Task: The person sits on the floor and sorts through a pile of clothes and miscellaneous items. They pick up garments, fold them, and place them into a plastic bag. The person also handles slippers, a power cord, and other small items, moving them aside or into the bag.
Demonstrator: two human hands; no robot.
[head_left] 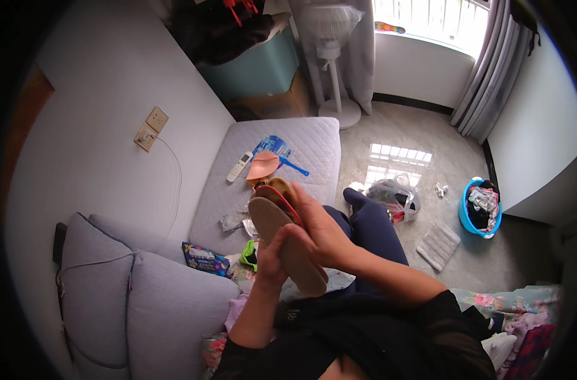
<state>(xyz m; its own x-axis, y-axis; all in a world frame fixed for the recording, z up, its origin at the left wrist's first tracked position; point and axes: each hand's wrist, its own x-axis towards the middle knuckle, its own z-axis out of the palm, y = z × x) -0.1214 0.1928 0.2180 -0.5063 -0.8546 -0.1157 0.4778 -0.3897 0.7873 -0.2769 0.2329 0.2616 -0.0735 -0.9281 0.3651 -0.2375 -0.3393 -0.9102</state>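
Note:
Both hands hold a stack of shoe insoles in front of my torso. The nearest is a plain tan insole (269, 218), its sole face toward me. Behind it shows a red-edged insole (281, 202), and beyond that a brown insole (280, 185) with dark patches. My left hand (271, 261) grips the stack around its middle, the thumb lying across the tan insole. From the right, my right hand (326, 237) holds the edges, its fingers reaching toward the far end. Just past the insoles, a peach-coloured curved item (263, 166) rests on the mattress (312, 137).
A white remote control (239, 166) and a blue hand fan (274, 146) lie on the mattress. Grey cushions (174, 289) lean at left. On the floor are a stuffed plastic bag (395, 197), a folded grey cloth (439, 244) and a blue basket (465, 223) of clothes. A standing fan (335, 85) stands behind.

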